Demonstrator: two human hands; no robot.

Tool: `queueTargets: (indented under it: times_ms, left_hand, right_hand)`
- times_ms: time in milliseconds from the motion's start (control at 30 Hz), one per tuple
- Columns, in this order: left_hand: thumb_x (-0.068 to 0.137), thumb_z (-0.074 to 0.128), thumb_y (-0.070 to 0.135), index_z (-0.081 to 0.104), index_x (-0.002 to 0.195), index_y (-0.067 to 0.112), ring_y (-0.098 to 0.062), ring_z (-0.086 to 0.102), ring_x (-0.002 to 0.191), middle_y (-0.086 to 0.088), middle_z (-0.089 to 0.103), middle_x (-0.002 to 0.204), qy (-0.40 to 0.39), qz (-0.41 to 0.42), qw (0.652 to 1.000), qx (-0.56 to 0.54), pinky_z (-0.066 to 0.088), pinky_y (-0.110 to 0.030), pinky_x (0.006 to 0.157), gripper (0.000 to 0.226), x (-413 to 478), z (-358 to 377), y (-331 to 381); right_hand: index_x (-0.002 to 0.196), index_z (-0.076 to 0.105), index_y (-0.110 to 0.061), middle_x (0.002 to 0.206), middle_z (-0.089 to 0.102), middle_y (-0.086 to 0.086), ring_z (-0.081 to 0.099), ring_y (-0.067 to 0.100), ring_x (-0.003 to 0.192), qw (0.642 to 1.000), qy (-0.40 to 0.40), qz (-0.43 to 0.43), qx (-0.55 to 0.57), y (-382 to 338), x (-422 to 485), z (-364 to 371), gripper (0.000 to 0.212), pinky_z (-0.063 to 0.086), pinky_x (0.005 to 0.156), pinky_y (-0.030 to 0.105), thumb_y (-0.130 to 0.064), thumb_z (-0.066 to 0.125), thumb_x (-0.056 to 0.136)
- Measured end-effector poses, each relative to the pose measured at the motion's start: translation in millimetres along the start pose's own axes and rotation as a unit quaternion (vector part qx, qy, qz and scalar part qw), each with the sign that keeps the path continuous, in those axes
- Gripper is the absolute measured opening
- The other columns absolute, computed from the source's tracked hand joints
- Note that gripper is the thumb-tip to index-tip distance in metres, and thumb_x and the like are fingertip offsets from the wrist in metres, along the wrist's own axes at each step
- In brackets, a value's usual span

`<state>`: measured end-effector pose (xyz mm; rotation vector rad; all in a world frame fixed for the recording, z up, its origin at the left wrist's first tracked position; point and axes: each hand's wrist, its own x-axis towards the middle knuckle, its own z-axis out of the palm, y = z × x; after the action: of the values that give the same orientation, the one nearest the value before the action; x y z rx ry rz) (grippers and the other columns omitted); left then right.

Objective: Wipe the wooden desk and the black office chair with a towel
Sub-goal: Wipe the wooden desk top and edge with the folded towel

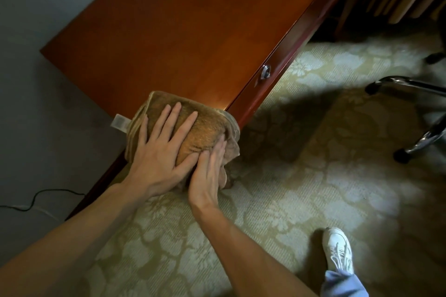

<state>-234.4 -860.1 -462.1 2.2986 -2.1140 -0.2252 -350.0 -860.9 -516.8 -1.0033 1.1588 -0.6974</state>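
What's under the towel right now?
The towel covers the near corner of the wooden desk and hangs over its edge. The left hand presses flat on top; the right hand touches the hanging part. The wood beneath is hidden.

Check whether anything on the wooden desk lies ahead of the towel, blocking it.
Nothing visible does. Both the left hand and right hand rest on the towel; the wooden desk beyond it shows no object.
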Motion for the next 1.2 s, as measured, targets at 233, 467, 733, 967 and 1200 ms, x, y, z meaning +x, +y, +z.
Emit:
queueTargets:
  times_ms: [233,467,733,967,1200]
  left_hand:
    - [0.094,0.02,0.075,-0.005,0.163,0.042,-0.011,-0.021,0.157,0.006,-0.016,0.172,-0.04,0.035,0.999,0.012,-0.008,-0.056,0.126,0.081,23,-6,-2]
    - [0.092,0.013,0.082,-0.017,0.159,0.049,-0.008,-0.026,0.155,0.009,-0.021,0.171,-0.046,0.03,0.998,0.016,-0.014,-0.054,0.125,0.08,59,-5,7]
    - [0.091,0.014,0.082,-0.011,0.16,0.048,-0.013,-0.017,0.158,0.006,-0.013,0.173,-0.022,0.01,1.0,0.013,-0.008,-0.059,0.125,0.082,121,-4,27]
    - [0.091,0.021,0.082,0.001,0.163,0.045,-0.015,-0.007,0.16,0.003,-0.002,0.174,0.019,0.026,0.999,0.008,-0.003,-0.059,0.126,0.083,131,0,29]
    - [0.091,0.028,0.08,0.002,0.164,0.044,-0.014,-0.007,0.16,0.004,-0.002,0.174,0.02,0.04,0.999,-0.005,-0.003,-0.055,0.128,0.085,91,-1,23]
  right_hand:
    - [0.155,-0.017,-0.049,0.164,-0.023,-0.023,-0.023,-0.004,0.152,1.0,0.014,0.002,0.003,-4,13,-4,0.056,-0.01,0.126,0.03,-0.058,0.01,0.107]
    - [0.159,-0.014,-0.039,0.173,-0.014,-0.009,-0.011,0.007,0.159,0.998,0.03,-0.033,-0.037,-17,43,-32,0.056,0.001,0.131,0.044,-0.043,0.019,0.113]
    - [0.165,-0.003,-0.036,0.174,0.014,-0.001,0.017,0.022,0.158,0.999,0.029,-0.028,-0.033,-76,91,-85,0.084,0.02,0.128,0.053,-0.049,0.033,0.091]
    - [0.162,-0.004,-0.047,0.172,0.019,-0.001,0.024,0.026,0.155,0.999,0.04,-0.019,0.002,-64,92,-77,0.079,0.025,0.126,0.054,-0.053,0.03,0.091]
    - [0.161,0.002,-0.05,0.174,0.006,-0.007,0.007,0.012,0.159,0.996,0.061,-0.015,0.067,-30,66,-42,0.068,0.018,0.129,0.049,-0.044,0.026,0.098]
